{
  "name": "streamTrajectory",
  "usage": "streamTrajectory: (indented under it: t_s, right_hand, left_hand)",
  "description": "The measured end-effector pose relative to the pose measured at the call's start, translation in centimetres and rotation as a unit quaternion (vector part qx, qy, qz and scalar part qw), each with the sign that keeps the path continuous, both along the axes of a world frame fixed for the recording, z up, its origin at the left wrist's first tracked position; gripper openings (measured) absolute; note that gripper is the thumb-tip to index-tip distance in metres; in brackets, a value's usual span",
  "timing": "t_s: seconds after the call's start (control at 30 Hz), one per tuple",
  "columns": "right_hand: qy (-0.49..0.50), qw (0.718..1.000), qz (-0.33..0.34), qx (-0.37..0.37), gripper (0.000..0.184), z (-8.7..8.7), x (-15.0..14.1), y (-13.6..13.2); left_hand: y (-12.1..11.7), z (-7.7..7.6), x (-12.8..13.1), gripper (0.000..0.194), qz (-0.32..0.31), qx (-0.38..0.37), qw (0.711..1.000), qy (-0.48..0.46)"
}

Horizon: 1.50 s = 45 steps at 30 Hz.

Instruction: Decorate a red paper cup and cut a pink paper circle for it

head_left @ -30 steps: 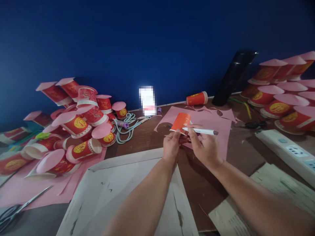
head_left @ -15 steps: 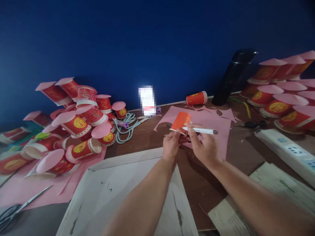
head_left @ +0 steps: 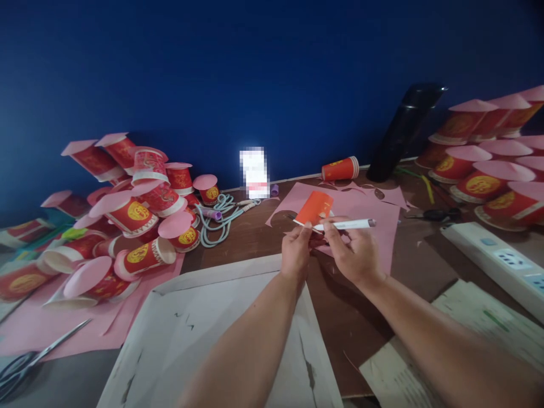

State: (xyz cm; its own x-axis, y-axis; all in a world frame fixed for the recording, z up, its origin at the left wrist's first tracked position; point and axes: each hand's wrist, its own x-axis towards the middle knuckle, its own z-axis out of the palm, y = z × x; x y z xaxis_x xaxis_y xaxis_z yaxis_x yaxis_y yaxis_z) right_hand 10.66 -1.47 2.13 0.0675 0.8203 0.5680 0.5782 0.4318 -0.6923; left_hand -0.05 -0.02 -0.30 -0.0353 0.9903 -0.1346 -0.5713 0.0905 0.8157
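Note:
My left hand (head_left: 296,247) is closed on a red paper cup (head_left: 313,207) near its pale rim, and the cup leans over the table. In my right hand (head_left: 357,249) a white marker pen (head_left: 351,224) is pinched between thumb and fingers. Its tip end is at the cup's lower right side; whether it touches is hard to tell. Some of my fingers are hidden behind the cup. Beneath and behind the cup spreads a cut sheet of pink paper (head_left: 374,218) with curved cut-outs.
Red cups with pink paper discs (head_left: 127,215) crowd the left; more such cups (head_left: 480,184) are stacked at right. Nested cups (head_left: 339,169), a black flask (head_left: 402,133) and a lit phone (head_left: 255,173) stand at the back. Scissors (head_left: 36,357), a white box lid (head_left: 182,345) and a power strip (head_left: 501,258) lie nearer.
The red cup has turned slightly in my left hand, and its top has shifted right. My right hand and the marker pen have moved only a little.

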Motion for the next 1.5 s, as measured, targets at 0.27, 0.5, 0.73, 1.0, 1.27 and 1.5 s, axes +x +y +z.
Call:
streamTrajectory:
  t_s: [0.27, 0.5, 0.73, 1.0, 1.27, 1.5]
  right_hand:
    - [0.007, 1.000, 0.003, 0.010, 0.025, -0.63, -0.09, 0.12]
    - [-0.025, 0.999, -0.036, 0.029, 0.025, -0.19, -0.30, 0.00]
    - [-0.018, 0.999, -0.040, 0.029, 0.026, -0.16, -0.36, 0.05]
    - [0.005, 1.000, -0.008, -0.005, 0.027, -0.11, -0.09, -0.01]
    - [-0.009, 0.999, -0.030, 0.010, 0.025, -0.23, -0.25, -0.06]
    - [-0.011, 0.999, -0.026, 0.025, 0.024, -0.09, -0.21, 0.04]
  left_hand:
    - [0.07, -0.26, 0.01, 0.027, -0.004, 0.002, 1.000, 0.001]
    - [0.23, -0.44, 0.02, 0.031, -0.011, 0.010, 1.000, -0.004]
    - [0.19, -0.52, -0.09, 0.034, -0.018, 0.005, 1.000, 0.002]
    - [0.04, -0.38, 0.00, 0.027, -0.010, 0.003, 1.000, 0.007]
    - [0.10, -0.36, -0.02, 0.029, -0.010, 0.011, 1.000, -0.003]
    - [0.18, -0.45, -0.10, 0.033, -0.008, 0.001, 1.000, -0.001]
